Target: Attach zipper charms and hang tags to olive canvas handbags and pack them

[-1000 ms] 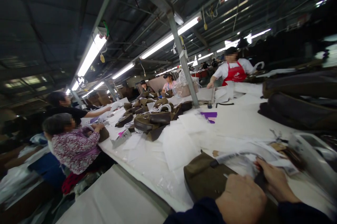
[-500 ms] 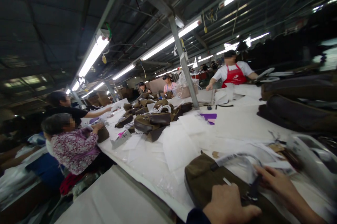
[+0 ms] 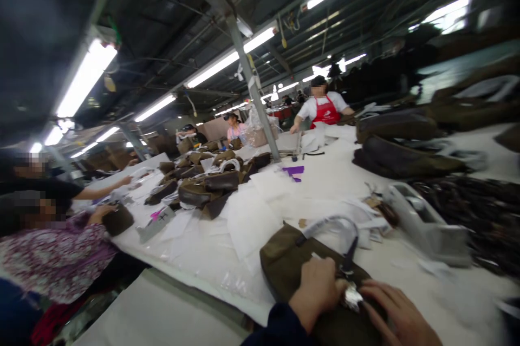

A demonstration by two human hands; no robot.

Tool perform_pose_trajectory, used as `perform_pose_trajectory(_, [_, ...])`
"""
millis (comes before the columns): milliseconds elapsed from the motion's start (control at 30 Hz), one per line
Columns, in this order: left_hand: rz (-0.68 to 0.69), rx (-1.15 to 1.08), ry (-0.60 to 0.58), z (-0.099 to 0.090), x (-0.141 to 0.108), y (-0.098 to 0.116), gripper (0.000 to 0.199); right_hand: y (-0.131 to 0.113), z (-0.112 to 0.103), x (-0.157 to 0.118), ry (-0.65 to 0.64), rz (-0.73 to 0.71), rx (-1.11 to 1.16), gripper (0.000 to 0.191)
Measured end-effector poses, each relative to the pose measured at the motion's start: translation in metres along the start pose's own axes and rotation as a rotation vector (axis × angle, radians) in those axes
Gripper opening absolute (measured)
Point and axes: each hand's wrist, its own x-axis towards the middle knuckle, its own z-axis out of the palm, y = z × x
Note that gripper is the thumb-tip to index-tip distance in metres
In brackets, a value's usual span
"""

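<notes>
Head view, one curled bare left hand (image 3: pixel 319 284) and one bare right hand (image 3: pixel 396 308) with fingers extended, both beside one crumpled shiny silver piece (image 3: pixel 352 298), cannot tell whether either pinches it, one olive-brown fabric handbag (image 3: pixel 282 259) beneath at lower right, one whitish-wrapped arched handle (image 3: pixel 339 220), one red apron (image 3: pixel 325 111) at upper right, its white print unreadable.

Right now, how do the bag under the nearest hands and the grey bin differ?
The bag is olive, the bin grey. The bag has an arched handle; the bin shows no such arch. The left hand and right hand are at the bag; neither touches the bin. Both things rest on the white table.
</notes>
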Motion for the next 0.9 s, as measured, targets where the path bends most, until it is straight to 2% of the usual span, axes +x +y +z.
perform_pose_trajectory(100, [0.056,-0.057,0.01,-0.003,0.002,-0.005,0.021,-0.028,-0.005,-0.005,-0.115,0.014,-0.043,0.025])
perform_pose_trajectory(300, [0.17,-0.214,-0.051,-0.006,0.012,-0.017,0.011,-0.06,-0.013,0.001,-0.162,0.206,-0.024,0.039])
perform_pose_trajectory(467, [0.157,-0.38,-0.17,-0.001,0.019,-0.027,0.022,-0.07,-0.019,0.009,-0.214,0.254,0.066,0.043])
perform_pose_trajectory(633, [0.115,-0.504,-0.213,0.012,0.019,-0.032,0.032,-0.08,-0.019,0.014,-0.245,0.277,0.038,0.041])
perform_pose_trajectory(767, [0.098,-0.575,-0.25,0.019,0.019,-0.034,0.028,-0.08,-0.019,0.014,-0.207,0.337,0.128,0.034])
perform_pose_trajectory(900, [0.113,-0.617,-0.229,0.019,0.018,-0.034,0.027,-0.076,-0.017,0.014,-0.136,0.372,0.172,0.029])
